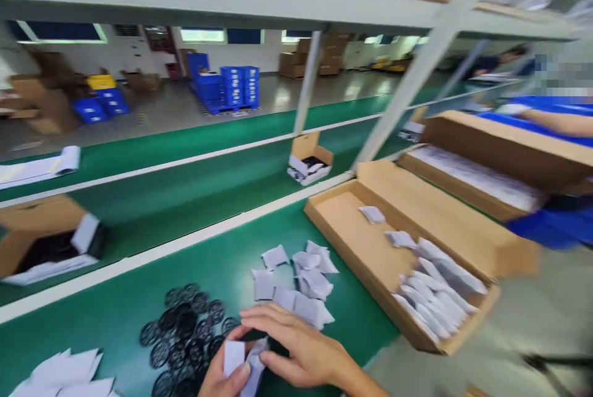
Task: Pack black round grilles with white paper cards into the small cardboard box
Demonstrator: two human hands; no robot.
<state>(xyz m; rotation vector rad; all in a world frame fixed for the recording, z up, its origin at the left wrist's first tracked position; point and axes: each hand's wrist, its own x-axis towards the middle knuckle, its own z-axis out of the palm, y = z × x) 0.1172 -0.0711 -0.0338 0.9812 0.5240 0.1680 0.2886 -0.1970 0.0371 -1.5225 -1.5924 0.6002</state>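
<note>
My left hand [222, 375] grips a small white paper packet [252, 372] near the front edge of the view, its thumb pressed on the paper. Over it comes my right hand [306, 347], with the thumb against the packet and the fingers curved across the top. What lies inside the packet is hidden. Just left of my hands is a heap of round black openwork discs [178, 329]. Beyond my fingers, several white packets [312, 283] lie loosely piled on the green work surface [222, 255]. Flat white paper pouches [67, 372] are stacked at the lower left.
On the right stands a long open cardboard box [343, 218] with white packets in it. Another long box [467, 181] lies behind it. Small open boxes [310, 165] sit on the green belt beyond. A slanted metal post [412, 76] rises there. A co-worker's arm [560, 120] shows at far right.
</note>
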